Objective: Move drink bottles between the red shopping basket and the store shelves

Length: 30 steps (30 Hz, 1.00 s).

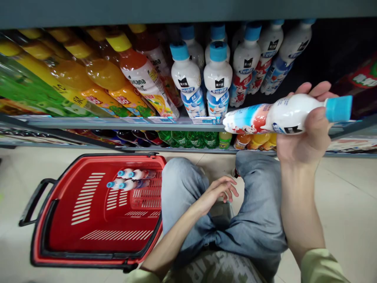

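Note:
My right hand (309, 129) is closed around a white milk drink bottle (282, 114) with a blue cap and a red and blue label. The bottle lies nearly sideways in front of the shelf, its cap pointing right. My left hand (219, 192) hangs between my knees, fingers loosely apart, with nothing in it. Upright on the shelf behind stand several similar white bottles (218, 78) with blue caps. To my left a red shopping basket (112, 236) rests on the floor, and several of the same bottles (129, 184) lie inside it.
Orange and yellow juice bottles (141, 74) fill the shelf's left side. The shelf edge (118, 123) runs across, level with the held bottle. Below it, green soda bottles (188, 139) and others stand on a lower shelf. The basket's black handle (32, 204) sticks out left.

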Motion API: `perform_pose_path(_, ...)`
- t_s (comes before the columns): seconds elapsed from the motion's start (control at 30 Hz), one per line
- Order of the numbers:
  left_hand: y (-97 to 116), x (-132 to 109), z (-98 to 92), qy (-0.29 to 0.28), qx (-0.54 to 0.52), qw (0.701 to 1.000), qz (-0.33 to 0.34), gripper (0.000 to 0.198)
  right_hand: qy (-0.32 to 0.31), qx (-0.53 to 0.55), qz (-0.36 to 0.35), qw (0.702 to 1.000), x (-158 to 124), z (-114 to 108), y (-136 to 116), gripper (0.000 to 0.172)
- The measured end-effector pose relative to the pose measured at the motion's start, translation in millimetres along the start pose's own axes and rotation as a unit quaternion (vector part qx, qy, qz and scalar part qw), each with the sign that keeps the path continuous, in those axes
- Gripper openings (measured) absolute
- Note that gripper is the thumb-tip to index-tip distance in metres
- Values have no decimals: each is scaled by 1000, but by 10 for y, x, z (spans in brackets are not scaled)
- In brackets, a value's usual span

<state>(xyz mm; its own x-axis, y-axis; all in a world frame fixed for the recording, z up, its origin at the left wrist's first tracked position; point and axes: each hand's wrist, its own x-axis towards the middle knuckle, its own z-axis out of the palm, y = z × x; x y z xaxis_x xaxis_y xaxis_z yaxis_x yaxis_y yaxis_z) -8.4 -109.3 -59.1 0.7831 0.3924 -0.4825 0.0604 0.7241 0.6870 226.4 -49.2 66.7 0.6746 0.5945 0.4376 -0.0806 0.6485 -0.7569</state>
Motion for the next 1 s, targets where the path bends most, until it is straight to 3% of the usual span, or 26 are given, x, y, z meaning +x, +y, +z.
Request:
perform_pose_path(0.17, -25, -6, -13, -13, 6, 1000, 3, 35, -37, -38, -112, 992, 112, -122, 78, 32)
perform_pose_path(0.4, -46, -11, -14, -27, 23, 999, 18, 35, -35, -183, -212, 959, 217, -166, 186, 46)
perform_pose_path(0.87, 51, -123, 1, -61, 58, 996, 33, 40, -27, -212, -142, 966, 443, 178, 494, 47)
perform_pose_path(1.0, 75, -183, -6, -46, 51, 996, 56, 39, -72, -283, -103, 951, 513, 257, 577, 48)
